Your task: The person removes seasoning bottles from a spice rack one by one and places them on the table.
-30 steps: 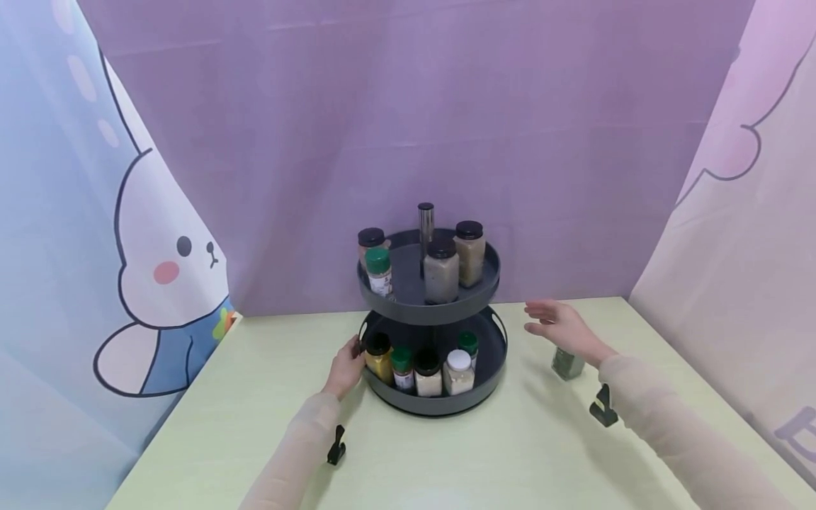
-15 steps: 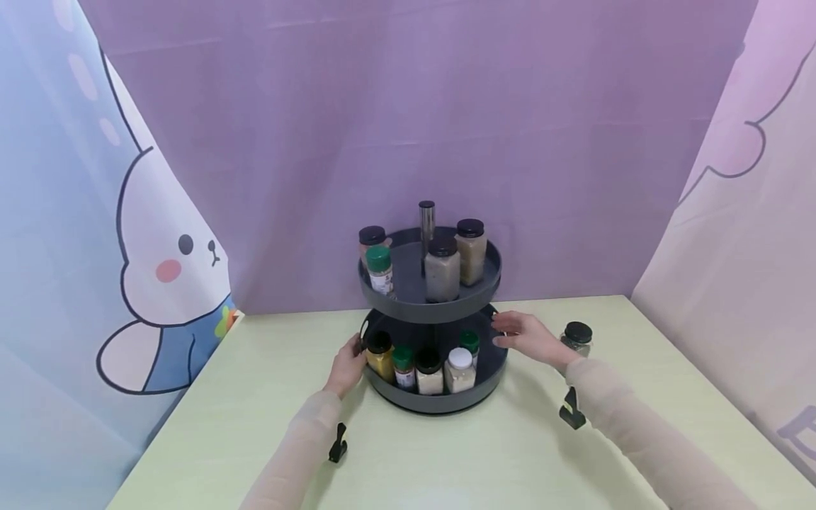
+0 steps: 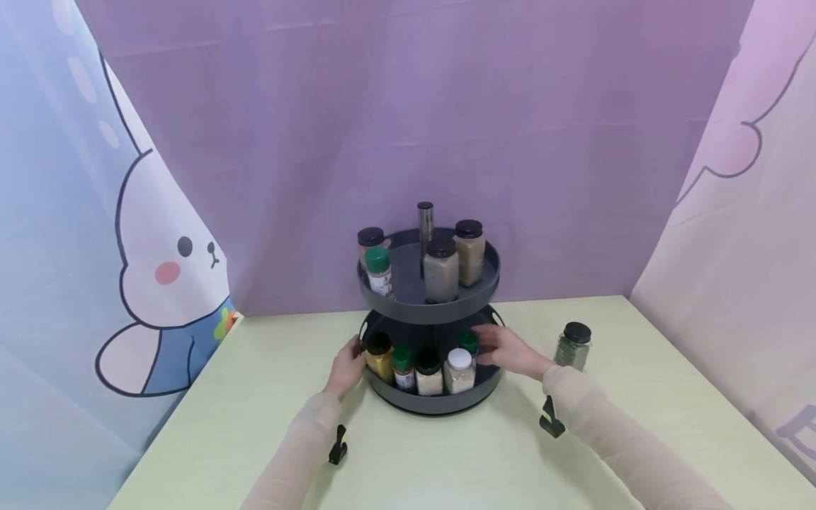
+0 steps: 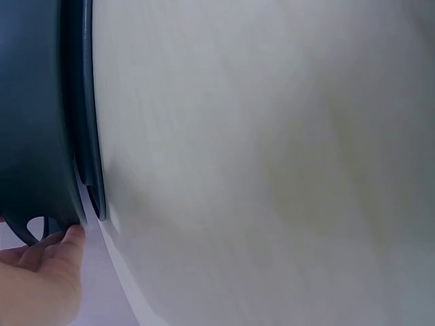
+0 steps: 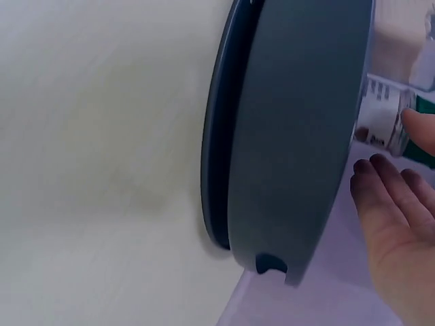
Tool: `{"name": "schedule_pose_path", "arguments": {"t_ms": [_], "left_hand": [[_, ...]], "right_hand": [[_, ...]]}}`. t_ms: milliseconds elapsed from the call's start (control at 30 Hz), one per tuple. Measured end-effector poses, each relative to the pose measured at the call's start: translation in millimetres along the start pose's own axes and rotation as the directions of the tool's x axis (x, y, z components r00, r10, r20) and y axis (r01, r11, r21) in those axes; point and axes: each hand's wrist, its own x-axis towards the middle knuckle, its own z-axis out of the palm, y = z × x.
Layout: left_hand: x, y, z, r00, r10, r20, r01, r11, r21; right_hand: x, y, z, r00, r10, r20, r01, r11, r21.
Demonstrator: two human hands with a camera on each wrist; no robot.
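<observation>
A dark grey two-tier turntable rack (image 3: pixel 430 405) stands on the table, holding several spice jars. My left hand (image 3: pixel 345 369) pinches the lower tray's rim by its handle hole, as the left wrist view shows too (image 4: pixel 51 272). My right hand (image 3: pixel 510 350) reaches over the right side of the lower tray, at a green-capped spice jar (image 3: pixel 468 343). In the right wrist view its thumb is by the jar's cap and the fingers extend apart from the label (image 5: pixel 379 112). Contact between thumb and jar is unclear.
A black-capped jar of green herbs (image 3: pixel 572 347) stands on the table (image 3: pixel 408 460) right of the rack. The lower tray also has a white-capped jar (image 3: pixel 459 372) and a yellow jar (image 3: pixel 379 360). The upper tray (image 3: pixel 408 312) overhangs it. A purple curtain (image 3: pixel 408 106) hangs behind.
My right hand has moved left from beside the herb jar into the lower tray, to the green-capped jar. My left hand stays at the rim. The rack and jars have not moved.
</observation>
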Motion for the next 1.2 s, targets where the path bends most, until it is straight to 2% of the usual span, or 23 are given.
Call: {"name": "schedule_pose_path", "arguments": {"t_ms": [300,500,700,967,1200], "left_hand": [[2.4,-0.4,0.9,1.000,-0.005,-0.009,0.005,1.000,-0.014],[1.9,-1.3,1.8,1.000,-0.013,-0.009,0.013,1.000,-0.010],[1.2,-0.8,1.6,1.000,-0.003,-0.014,0.002,1.000,-0.013],[1.1,1.5,1.0,1.000,-0.016,-0.011,0.016,1.000,-0.015],[-0.2,1.4,1.2,1.000,-0.027,-0.004,0.027,1.000,-0.009]], "right_hand": [[3.3,-1.8,9.7,1.000,0.017,-0.002,-0.017,0.999,0.036],[3.2,0.7,14.5,1.000,0.028,-0.006,-0.028,1.000,0.008],[4.5,5.3,18.0,1.000,-0.005,-0.002,0.005,1.000,-0.010],[5.3,8.0,20.2,0.999,-0.045,-0.017,0.045,0.998,-0.044],[5.4,10.1,21.0,0.998,-0.036,-0.043,0.034,0.998,-0.060]]}}
